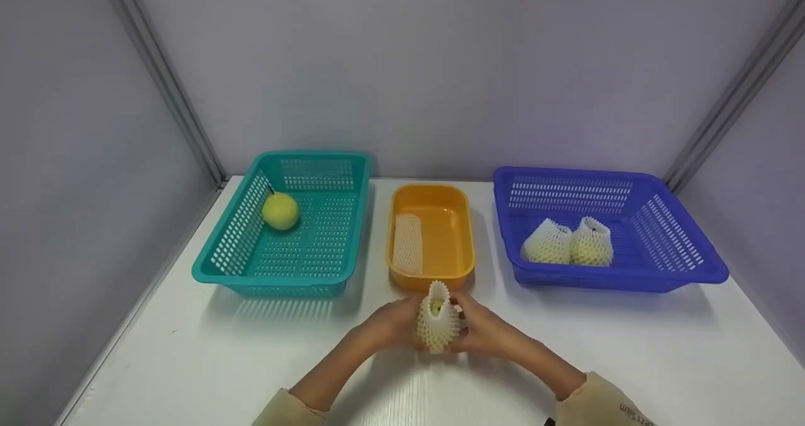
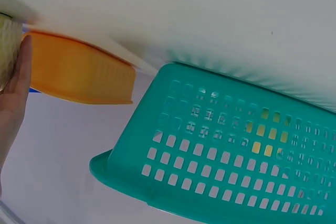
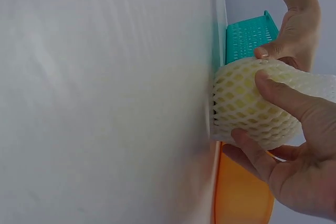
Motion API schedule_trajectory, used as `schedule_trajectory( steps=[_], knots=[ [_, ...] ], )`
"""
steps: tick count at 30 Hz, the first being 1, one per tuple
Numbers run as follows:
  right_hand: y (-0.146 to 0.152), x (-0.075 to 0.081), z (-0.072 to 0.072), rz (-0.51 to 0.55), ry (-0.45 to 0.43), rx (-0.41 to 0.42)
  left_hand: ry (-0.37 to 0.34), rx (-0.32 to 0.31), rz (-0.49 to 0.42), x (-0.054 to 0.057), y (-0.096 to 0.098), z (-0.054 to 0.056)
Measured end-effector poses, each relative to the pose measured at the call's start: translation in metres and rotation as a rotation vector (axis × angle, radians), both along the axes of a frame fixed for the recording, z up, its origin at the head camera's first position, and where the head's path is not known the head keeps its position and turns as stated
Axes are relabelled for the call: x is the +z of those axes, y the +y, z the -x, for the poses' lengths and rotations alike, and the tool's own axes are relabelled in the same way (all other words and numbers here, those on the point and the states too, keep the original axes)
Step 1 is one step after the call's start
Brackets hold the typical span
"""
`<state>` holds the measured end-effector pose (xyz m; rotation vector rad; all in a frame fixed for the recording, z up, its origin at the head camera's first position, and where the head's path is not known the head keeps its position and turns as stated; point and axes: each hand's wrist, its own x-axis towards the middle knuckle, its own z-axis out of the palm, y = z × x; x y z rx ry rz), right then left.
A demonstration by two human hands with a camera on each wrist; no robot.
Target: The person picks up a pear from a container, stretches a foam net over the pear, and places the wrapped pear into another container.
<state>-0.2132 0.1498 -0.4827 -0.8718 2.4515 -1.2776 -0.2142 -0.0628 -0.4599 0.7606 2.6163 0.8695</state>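
A yellow pear in a white foam net sleeve (image 1: 438, 325) stands upright at the table's front middle, held between both hands. My left hand (image 1: 401, 323) holds it from the left, its thumb against the netting in the right wrist view. From the other side my right hand (image 3: 304, 150) grips it, thumb on one face and fingers spread around the other. The sleeve's open, narrowed end points up, with some yellow showing inside it. In the left wrist view only an edge of the sleeved pear (image 2: 7, 51) appears, beside the left fingers.
Just behind the hands, an orange bin (image 1: 443, 240) holds flat foam net (image 1: 409, 243). A teal basket (image 1: 355, 237) at left contains a bare yellow pear (image 1: 280, 211). At right, a blue basket (image 1: 654, 276) contains two sleeved pears (image 1: 591, 243). Walls enclose the white table (image 1: 157, 363).
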Motion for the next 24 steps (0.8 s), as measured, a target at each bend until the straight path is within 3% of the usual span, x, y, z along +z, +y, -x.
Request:
schedule_trajectory(
  steps=[9, 16, 24],
  knots=[
    [-0.002, -0.001, -0.003, -0.101, 0.083, -0.057, 0.040, 0.005, 0.075, -0.004, -0.001, 0.001],
    [0.004, 0.014, -0.002, -0.163, 0.064, 0.032, 0.001, -0.024, 0.062, 0.000, -0.007, 0.000],
    [0.006, 0.030, 0.002, -0.028, 0.036, 0.057, 0.000, -0.119, -0.058, 0.016, -0.008, -0.001]
  ],
)
